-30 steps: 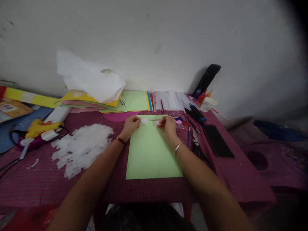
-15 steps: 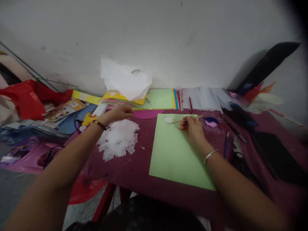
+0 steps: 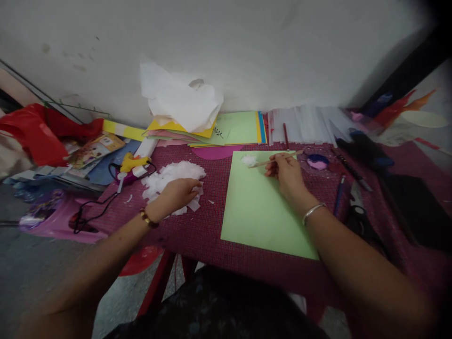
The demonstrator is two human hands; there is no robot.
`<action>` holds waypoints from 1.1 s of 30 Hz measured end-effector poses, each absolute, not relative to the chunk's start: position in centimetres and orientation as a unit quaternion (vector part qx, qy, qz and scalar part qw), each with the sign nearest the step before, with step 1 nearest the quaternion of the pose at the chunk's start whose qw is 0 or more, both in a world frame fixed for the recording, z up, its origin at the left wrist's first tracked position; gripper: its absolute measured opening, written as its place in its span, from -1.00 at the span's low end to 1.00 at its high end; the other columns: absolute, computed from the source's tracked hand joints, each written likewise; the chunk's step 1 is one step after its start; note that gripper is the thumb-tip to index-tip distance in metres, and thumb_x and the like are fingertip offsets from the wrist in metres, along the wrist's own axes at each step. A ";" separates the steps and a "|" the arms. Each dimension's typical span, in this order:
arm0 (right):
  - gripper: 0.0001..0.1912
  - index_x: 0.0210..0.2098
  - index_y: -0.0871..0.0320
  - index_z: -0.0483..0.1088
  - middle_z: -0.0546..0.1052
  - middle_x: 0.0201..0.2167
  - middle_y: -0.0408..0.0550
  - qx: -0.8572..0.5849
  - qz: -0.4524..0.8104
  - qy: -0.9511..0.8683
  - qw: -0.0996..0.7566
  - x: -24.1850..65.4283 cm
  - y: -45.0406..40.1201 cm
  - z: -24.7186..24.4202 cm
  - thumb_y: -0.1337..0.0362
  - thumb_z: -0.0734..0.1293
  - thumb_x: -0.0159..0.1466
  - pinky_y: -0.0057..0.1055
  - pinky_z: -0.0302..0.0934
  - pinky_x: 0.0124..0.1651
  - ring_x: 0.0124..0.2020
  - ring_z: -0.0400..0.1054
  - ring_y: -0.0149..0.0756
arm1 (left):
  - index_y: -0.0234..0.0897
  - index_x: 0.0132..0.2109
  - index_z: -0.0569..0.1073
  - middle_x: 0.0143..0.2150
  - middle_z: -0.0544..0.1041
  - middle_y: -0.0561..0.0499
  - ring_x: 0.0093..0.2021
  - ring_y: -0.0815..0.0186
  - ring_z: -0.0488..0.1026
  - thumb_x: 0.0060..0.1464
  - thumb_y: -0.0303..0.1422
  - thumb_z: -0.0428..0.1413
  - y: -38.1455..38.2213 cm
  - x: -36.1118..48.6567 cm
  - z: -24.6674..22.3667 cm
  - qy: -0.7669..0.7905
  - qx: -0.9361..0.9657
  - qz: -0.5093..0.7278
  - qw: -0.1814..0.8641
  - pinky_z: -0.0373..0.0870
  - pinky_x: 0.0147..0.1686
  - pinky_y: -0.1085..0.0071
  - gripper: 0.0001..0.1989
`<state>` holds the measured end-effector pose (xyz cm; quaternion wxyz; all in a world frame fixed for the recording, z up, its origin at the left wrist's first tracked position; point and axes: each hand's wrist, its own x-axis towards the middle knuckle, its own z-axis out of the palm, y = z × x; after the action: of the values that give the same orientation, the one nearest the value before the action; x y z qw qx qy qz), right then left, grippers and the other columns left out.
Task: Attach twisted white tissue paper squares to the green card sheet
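My right hand (image 3: 286, 172) is closed around a thin wooden stick (image 3: 261, 164). The stick's left end is beside a small white tuft of paper (image 3: 249, 160) on a light green sheet (image 3: 263, 207). To the left, a heap of small white paper squares (image 3: 173, 172) lies on the patterned purple-red table cover (image 3: 208, 226). Over the near side of this heap is my left hand (image 3: 178, 195), its fingers bent and pressed together. Whether a paper piece is between those fingertips cannot be made out.
A yellow and purple glue gun (image 3: 132, 165) with a black cord lies left of the heap. Coloured sheets (image 3: 240, 127) and crumpled white paper (image 3: 183, 101) are stacked at the wall. Right of the green sheet are a blue and pink round item (image 3: 318, 161) and scissors (image 3: 358, 212).
My left hand has moved nearer and to the right, from the heap's far side to its near side. My right hand keeps the stick by the white tuft. The view has shifted slightly.
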<state>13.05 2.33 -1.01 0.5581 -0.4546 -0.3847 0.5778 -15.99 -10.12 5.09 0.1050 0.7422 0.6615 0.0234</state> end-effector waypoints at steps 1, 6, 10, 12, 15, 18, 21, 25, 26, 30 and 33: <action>-0.81 -0.45 0.13 0.35 0.42 -0.67 -0.18 -0.456 0.576 -0.385 0.558 13.0 2.3 -1.0 0.20 0.28 0.26 -0.50 0.20 -0.63 -0.72 0.26 -0.45 | -0.21 -0.08 0.55 -0.18 0.61 -0.09 -0.25 0.19 0.50 0.06 -0.40 0.02 -10.2 -15.7 4.9 0.666 0.740 0.001 0.092 0.32 -0.26 0.36 -0.70; -0.83 -0.43 0.15 0.33 0.41 -0.65 -0.19 -0.472 0.564 -0.382 0.561 13.2 2.3 -0.7 0.26 0.24 0.29 -0.47 0.18 -0.60 -0.71 0.25 -0.44 | -0.25 -0.07 0.52 -0.14 0.60 -0.08 -0.19 0.21 0.51 0.08 -0.42 -0.02 -9.6 -15.3 4.8 0.664 0.740 -0.056 0.088 0.32 -0.22 0.37 -0.69; -0.82 -0.44 0.13 0.34 0.42 -0.65 -0.19 -0.464 0.563 -0.385 0.566 13.3 2.5 -0.8 0.22 0.26 0.27 -0.48 0.18 -0.62 -0.72 0.25 -0.45 | -0.28 -0.29 0.48 -0.41 0.54 0.00 -0.43 0.32 0.41 0.05 -0.37 0.02 -9.4 -15.8 4.5 0.664 0.738 -0.004 0.123 0.22 -0.42 0.43 -0.84; -0.80 -0.45 0.12 0.34 0.42 -0.65 -0.18 -0.455 0.563 -0.390 0.570 13.4 2.6 -0.9 0.17 0.28 0.26 -0.49 0.18 -0.63 -0.72 0.26 -0.46 | -0.29 -0.36 0.43 -0.49 0.46 0.04 -0.49 0.37 0.34 0.01 -0.38 0.03 -9.4 -16.1 4.5 0.664 0.729 0.050 0.159 0.16 -0.48 0.46 -0.90; -0.75 -0.45 0.12 0.35 0.42 -0.65 -0.17 -0.448 0.564 -0.392 0.572 13.4 2.7 -1.1 0.09 0.32 0.22 -0.48 0.19 -0.63 -0.71 0.26 -0.45 | -0.29 -0.44 0.38 -0.53 0.39 0.08 -0.51 0.41 0.29 -0.06 -0.42 0.04 -9.3 -16.7 5.1 0.671 0.697 0.129 0.219 0.16 -0.49 0.48 -0.95; -0.75 -0.47 0.10 0.35 0.42 -0.65 -0.15 -0.455 0.562 -0.387 0.572 13.4 2.7 -1.1 0.07 0.33 0.21 -0.45 0.19 -0.63 -0.71 0.26 -0.43 | -0.29 -0.46 0.35 -0.54 0.33 0.11 -0.54 0.43 0.27 -0.09 -0.41 0.06 -9.5 -17.1 6.0 0.685 0.644 0.183 0.287 0.16 -0.52 0.48 -0.95; -0.75 -0.48 0.09 0.36 0.43 -0.64 -0.13 -0.453 0.561 -0.385 0.576 13.4 2.8 -1.2 0.07 0.34 0.21 -0.43 0.20 -0.63 -0.70 0.27 -0.42 | -0.29 -0.46 0.37 -0.57 0.30 0.14 -0.58 0.47 0.21 -0.15 -0.40 0.12 -9.9 -17.5 6.7 0.688 0.586 0.249 0.348 0.11 -0.57 0.52 -0.93; -0.75 -0.47 0.10 0.36 0.43 -0.65 -0.14 -0.445 0.568 -0.387 0.574 13.5 3.0 -1.4 0.07 0.35 0.21 -0.44 0.23 -0.63 -0.71 0.27 -0.44 | -0.31 -0.46 0.41 -0.55 0.32 0.15 -0.59 0.54 0.15 -0.27 -0.44 0.20 -10.0 -18.5 7.2 0.687 0.477 0.387 0.387 0.02 -0.61 0.57 -0.87; -0.75 -0.47 0.10 0.36 0.43 -0.65 -0.14 -0.446 0.569 -0.387 0.573 13.5 3.0 -1.4 0.08 0.34 0.21 -0.45 0.23 -0.63 -0.71 0.26 -0.44 | -0.32 -0.47 0.41 -0.56 0.32 0.15 -0.61 0.55 0.13 -0.29 -0.45 0.21 -10.0 -19.0 7.4 0.691 0.447 0.413 0.391 -0.01 -0.64 0.57 -0.86; -0.78 -0.44 0.13 0.35 0.43 -0.64 -0.18 -0.446 0.571 -0.387 0.570 13.5 3.0 -1.5 0.13 0.31 0.24 -0.50 0.23 -0.64 -0.73 0.25 -0.48 | -0.31 -0.49 0.40 -0.67 0.22 0.20 -0.66 0.55 0.07 -0.36 -0.50 0.24 -9.9 -20.4 8.8 0.666 0.363 0.497 0.420 -0.14 -0.70 0.59 -0.81; -0.79 -0.43 0.13 0.35 0.43 -0.64 -0.19 -0.444 0.570 -0.390 0.571 13.5 3.0 -1.4 0.15 0.30 0.26 -0.52 0.22 -0.64 -0.73 0.26 -0.48 | -0.30 -0.49 0.37 -0.68 0.20 0.22 -0.68 0.56 0.08 -0.35 -0.53 0.25 -9.7 -20.3 9.6 0.642 0.336 0.519 0.453 -0.16 -0.72 0.61 -0.78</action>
<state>13.51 2.96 -1.40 0.5705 -0.4442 -0.3898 0.5703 -20.32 -9.73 9.64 0.4530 0.3363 0.6423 0.5188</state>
